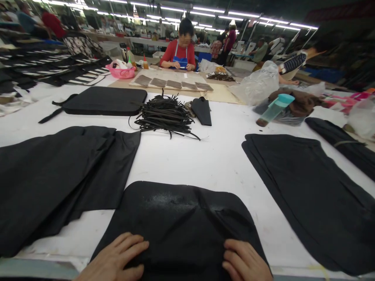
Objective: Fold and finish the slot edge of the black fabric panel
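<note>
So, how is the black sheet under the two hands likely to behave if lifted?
The black sheet would probably droop: creases run across it. It seems light for its size, because its far edge looks thin against the white table.

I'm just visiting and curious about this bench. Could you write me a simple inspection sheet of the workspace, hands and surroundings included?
Surface: white tabletop, with faint marks and specks.
Work materials: black panel at the near edge, creased, with a pale patch; overlapping black sheets at left and at right.
Clutter: pile of black strips, turquoise-capped bottle, clear plastic bag, pink basket.
Grip: left hand and right hand both rest on the black panel, one at each side.
Cables: nothing seen.
Surroundings: person in red top and blue apron seated opposite; blurred people behind, under ceiling lights.
</note>
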Available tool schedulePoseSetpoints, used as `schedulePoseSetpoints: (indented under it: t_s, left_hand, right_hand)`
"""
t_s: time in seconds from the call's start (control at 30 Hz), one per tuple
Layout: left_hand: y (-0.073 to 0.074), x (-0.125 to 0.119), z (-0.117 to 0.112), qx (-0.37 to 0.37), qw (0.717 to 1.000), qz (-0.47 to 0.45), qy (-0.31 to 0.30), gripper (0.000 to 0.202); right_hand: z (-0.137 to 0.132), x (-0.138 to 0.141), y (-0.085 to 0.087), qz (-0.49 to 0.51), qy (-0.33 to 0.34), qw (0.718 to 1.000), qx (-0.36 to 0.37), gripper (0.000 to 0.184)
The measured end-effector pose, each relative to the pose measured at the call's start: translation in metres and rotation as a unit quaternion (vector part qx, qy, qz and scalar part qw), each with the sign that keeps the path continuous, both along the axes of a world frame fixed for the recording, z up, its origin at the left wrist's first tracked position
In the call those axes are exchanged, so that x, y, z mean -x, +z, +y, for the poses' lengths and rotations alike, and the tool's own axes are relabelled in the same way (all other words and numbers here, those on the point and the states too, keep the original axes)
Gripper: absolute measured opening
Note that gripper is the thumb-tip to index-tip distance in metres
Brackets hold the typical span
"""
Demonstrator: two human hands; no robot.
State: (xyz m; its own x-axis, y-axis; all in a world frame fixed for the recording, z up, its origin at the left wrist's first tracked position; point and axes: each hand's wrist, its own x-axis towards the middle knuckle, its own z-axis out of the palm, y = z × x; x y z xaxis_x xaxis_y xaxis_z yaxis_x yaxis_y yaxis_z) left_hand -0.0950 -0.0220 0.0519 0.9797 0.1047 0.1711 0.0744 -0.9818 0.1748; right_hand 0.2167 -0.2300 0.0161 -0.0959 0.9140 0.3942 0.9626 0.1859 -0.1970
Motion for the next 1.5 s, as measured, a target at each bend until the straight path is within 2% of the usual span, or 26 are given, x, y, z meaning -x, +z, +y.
schedulePoseSetpoints:
  t_s: [0.07,0.17,0.23,0.33,0.4,0.47,0.53,0.63,0.7,0.8,0.9,1.0,1.1,1.2,1.3,1.4,1.5]
  left_hand:
    - [0.008,-0.012,0.011,0.071,0.997,-0.011,0.041,0.032]
    - [0.005,-0.037,0.031,0.122,0.987,-0.036,0.094,0.024]
    - [-0.002,-0.058,0.047,0.154,0.980,-0.041,0.120,0.022]
    - [-0.012,-0.089,0.066,0.205,0.971,-0.025,0.122,0.024]
    - [-0.016,-0.108,0.073,0.248,0.962,-0.012,0.110,0.029]
    - [-0.019,-0.124,0.078,0.298,0.949,0.002,0.102,0.032]
    - [-0.021,-0.137,0.080,0.333,0.937,0.017,0.104,0.032]
    - [-0.022,-0.151,0.084,0.335,0.935,0.035,0.111,0.025]
    - [-0.020,-0.156,0.088,0.330,0.936,0.052,0.114,0.018]
    - [-0.015,-0.158,0.094,0.322,0.935,0.062,0.135,0.025]
    - [-0.015,-0.157,0.100,0.253,0.952,0.048,0.165,0.029]
    - [-0.021,-0.157,0.105,0.188,0.967,0.051,0.167,0.027]
    - [-0.030,-0.158,0.107,0.153,0.974,0.072,0.152,0.025]
    - [-0.037,-0.159,0.107,0.140,0.974,0.085,0.154,0.026]
    - [-0.037,-0.156,0.108,0.153,0.969,0.078,0.179,0.027]
    - [-0.027,-0.148,0.113,0.185,0.958,0.063,0.208,0.033]
    - [-0.010,-0.134,0.122,0.296,0.924,0.058,0.236,0.043]
  right_hand:
    - [0.020,-0.003,0.005,0.058,-0.058,0.997,0.014,0.018]
    - [0.061,-0.008,0.009,0.089,-0.132,0.986,0.049,0.021]
    - [0.092,-0.011,0.013,0.103,-0.142,0.979,0.102,0.029]
    - [0.129,-0.016,0.022,0.123,-0.113,0.966,0.198,0.036]
    - [0.144,-0.020,0.029,0.139,-0.110,0.950,0.255,0.024]
    - [0.152,-0.025,0.034,0.183,-0.108,0.929,0.303,0.003]
    - [0.154,-0.030,0.037,0.246,-0.086,0.913,0.313,0.010]
    - [0.155,-0.036,0.036,0.286,-0.067,0.924,0.244,0.014]
    - [0.156,-0.039,0.033,0.283,-0.096,0.933,0.198,0.015]
    - [0.162,-0.042,0.027,0.280,-0.150,0.929,0.188,0.015]
    - [0.167,-0.046,0.023,0.251,-0.162,0.930,0.216,0.014]
    - [0.169,-0.050,0.021,0.176,-0.131,0.945,0.244,0.018]
    - [0.168,-0.054,0.017,0.082,-0.124,0.957,0.251,0.023]
    - [0.164,-0.057,0.014,0.067,-0.143,0.955,0.252,0.025]
    - [0.152,-0.063,0.016,0.097,-0.154,0.950,0.254,0.026]
    - [0.130,-0.072,0.025,0.148,-0.162,0.939,0.264,0.026]
    - [0.105,-0.083,0.032,0.193,-0.205,0.917,0.282,0.020]
